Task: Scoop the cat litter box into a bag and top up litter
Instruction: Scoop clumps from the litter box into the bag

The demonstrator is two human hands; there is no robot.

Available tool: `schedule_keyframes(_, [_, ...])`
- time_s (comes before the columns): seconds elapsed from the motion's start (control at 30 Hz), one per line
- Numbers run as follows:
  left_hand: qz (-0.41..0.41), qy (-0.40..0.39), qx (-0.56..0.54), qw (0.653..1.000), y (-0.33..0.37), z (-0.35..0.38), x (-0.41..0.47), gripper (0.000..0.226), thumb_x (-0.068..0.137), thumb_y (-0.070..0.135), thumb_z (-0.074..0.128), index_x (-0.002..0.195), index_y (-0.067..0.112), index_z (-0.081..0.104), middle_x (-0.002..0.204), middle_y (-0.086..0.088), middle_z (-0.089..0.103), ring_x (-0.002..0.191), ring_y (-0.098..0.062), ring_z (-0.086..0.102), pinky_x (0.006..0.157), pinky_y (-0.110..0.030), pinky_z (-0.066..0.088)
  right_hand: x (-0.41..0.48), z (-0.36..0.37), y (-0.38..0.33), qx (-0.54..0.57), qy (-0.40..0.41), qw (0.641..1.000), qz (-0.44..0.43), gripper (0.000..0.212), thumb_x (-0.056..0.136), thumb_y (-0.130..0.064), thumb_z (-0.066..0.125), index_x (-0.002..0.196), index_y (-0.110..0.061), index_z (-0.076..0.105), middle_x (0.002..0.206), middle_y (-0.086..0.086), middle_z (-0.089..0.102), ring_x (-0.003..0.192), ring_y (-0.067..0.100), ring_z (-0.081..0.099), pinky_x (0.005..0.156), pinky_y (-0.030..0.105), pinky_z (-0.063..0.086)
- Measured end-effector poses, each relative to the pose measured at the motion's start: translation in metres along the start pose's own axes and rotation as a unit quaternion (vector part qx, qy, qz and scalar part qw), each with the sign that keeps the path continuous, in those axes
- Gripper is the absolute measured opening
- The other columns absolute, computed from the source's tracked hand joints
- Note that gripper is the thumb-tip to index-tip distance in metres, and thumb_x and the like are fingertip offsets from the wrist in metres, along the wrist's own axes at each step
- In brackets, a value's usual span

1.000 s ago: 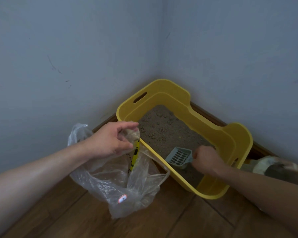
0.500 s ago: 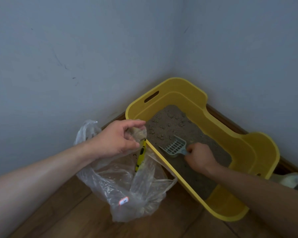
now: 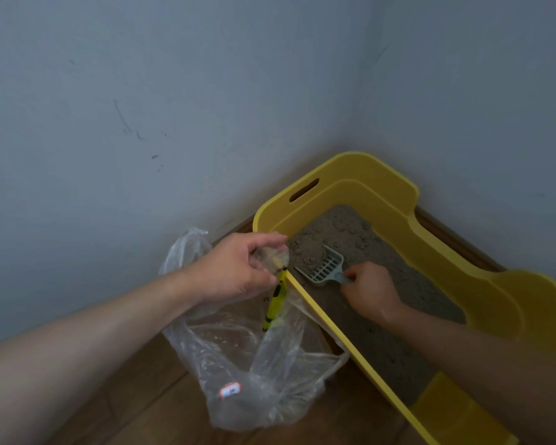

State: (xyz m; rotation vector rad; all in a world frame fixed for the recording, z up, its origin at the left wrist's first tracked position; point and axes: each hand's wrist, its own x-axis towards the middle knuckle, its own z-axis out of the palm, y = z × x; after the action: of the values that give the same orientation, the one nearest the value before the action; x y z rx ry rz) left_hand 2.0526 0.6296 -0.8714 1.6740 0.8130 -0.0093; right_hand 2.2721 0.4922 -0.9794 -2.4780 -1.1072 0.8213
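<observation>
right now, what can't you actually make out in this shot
Head view only:
scoop handle: wrapped inside the right hand.
litter box near end: covered by the right forearm and cut off by the bottom edge.
sticker on the bag: too small and blurred to read.
yellow strip below the left hand, which pinches the bag's rim: behind crinkled plastic, unclear what it is.

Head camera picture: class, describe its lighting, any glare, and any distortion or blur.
Head view: dim, flat, bluish light, no hard shadows on the wall; head view: faint sheen on the plastic bag, its small label brightest; head view: wide-angle stretch enlarges the left forearm and right forearm near the frame edges; head view: slightly soft, yet the slots of the scoop read clearly.
</observation>
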Motion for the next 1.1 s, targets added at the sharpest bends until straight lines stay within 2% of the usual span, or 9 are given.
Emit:
schedule_keyframes(0.1, [-0.020,-0.006,-0.039,0.999,-0.006,-0.001,0.002,0.062,0.082,-0.002,0.071,0.129,0.036,0.056,0.085,-0.022,0.067,0.071,-0.028,0.058,0.070,-0.038,0.047,0.007,0.006,-0.009,0.011,0.008,1.000,-0.003,0.014,0.085,-0.009,0.060,0.084,-0.002,0.071,0.070,0.014,0.067,0.060,0.027,0.063,0.051,0.040,0.052])
schedule_keyframes(0.13, [-0.021,-0.010,-0.043,0.999,-0.008,-0.002,0.002,0.062,0.083,-0.002,0.071,0.129,0.035,0.056,0.088,-0.025,0.067,0.073,-0.028,0.060,0.073,-0.038,0.048,0.009,0.008,-0.013,0.009,0.011,1.000,-0.006,0.013,0.084,-0.008,0.060,0.081,-0.002,0.071,0.069,0.013,0.067,0.060,0.027,0.063,0.051,0.040,0.051])
schedule_keyframes(0.27, [-0.012,-0.008,-0.024,1.000,-0.010,-0.002,0.009,0.064,0.082,-0.006,0.071,0.138,0.017,0.051,0.091,0.001,0.075,0.083,-0.018,0.070,0.083,-0.032,0.056,0.016,0.013,-0.021,0.013,0.016,1.000,-0.002,0.014,0.082,-0.004,0.057,0.079,0.002,0.069,0.064,0.011,0.061,0.054,0.022,0.053,0.047,0.031,0.037])
schedule_keyframes(0.37, [-0.004,-0.008,-0.017,1.000,-0.011,0.001,0.011,0.067,0.081,-0.008,0.071,0.140,0.016,0.051,0.112,0.004,0.071,0.096,-0.022,0.070,0.089,-0.035,0.057,0.015,0.016,-0.018,0.048,0.019,0.999,0.007,0.014,0.086,-0.004,0.058,0.087,-0.009,0.072,0.077,0.005,0.068,0.063,0.017,0.062,0.049,0.029,0.045])
schedule_keyframes(0.47, [-0.008,-0.012,-0.036,0.999,-0.010,0.001,0.010,0.067,0.080,-0.010,0.070,0.139,0.016,0.051,0.123,0.002,0.068,0.105,-0.028,0.068,0.094,-0.041,0.055,0.013,0.019,-0.013,0.078,0.017,0.997,0.005,0.021,0.089,-0.006,0.060,0.107,-0.013,0.069,0.096,0.004,0.068,0.072,0.009,0.058,0.054,0.019,0.042])
schedule_keyframes(0.57, [-0.006,-0.018,-0.046,0.999,-0.012,-0.001,0.010,0.067,0.080,-0.011,0.069,0.137,0.018,0.052,0.123,0.002,0.068,0.099,-0.021,0.068,0.092,-0.037,0.055,0.012,0.019,-0.008,0.103,0.012,0.995,0.000,0.025,0.091,-0.008,0.061,0.115,-0.013,0.066,0.107,0.005,0.069,0.080,0.011,0.059,0.065,0.022,0.046])
schedule_keyframes(0.7, [0.000,-0.024,-0.050,0.998,-0.015,-0.002,0.011,0.066,0.079,-0.011,0.070,0.134,0.021,0.054,0.122,0.003,0.068,0.096,-0.014,0.068,0.092,-0.034,0.054,0.008,0.021,-0.004,0.119,0.014,0.993,0.001,0.032,0.095,-0.012,0.060,0.126,-0.015,0.062,0.117,0.003,0.064,0.088,0.008,0.053,0.074,0.020,0.044])
schedule_keyframes(0.83, [0.002,-0.028,-0.046,0.999,-0.016,-0.004,0.011,0.065,0.079,-0.009,0.071,0.134,0.023,0.054,0.120,0.004,0.069,0.096,-0.018,0.067,0.094,-0.038,0.054,0.008,0.025,-0.002,0.124,0.023,0.992,0.000,0.032,0.094,-0.013,0.061,0.126,-0.016,0.062,0.117,0.003,0.065,0.091,0.008,0.054,0.080,0.024,0.044])
schedule_keyframes(1.1, [0.003,-0.030,-0.038,0.999,-0.010,-0.005,0.007,0.065,0.081,-0.010,0.069,0.129,0.031,0.053,0.100,0.001,0.073,0.086,-0.022,0.064,0.093,-0.049,0.052,0.003,0.027,-0.001,0.139,0.025,0.990,-0.009,0.032,0.095,-0.011,0.060,0.126,-0.014,0.061,0.114,0.002,0.063,0.095,0.010,0.055,0.085,0.027,0.047])
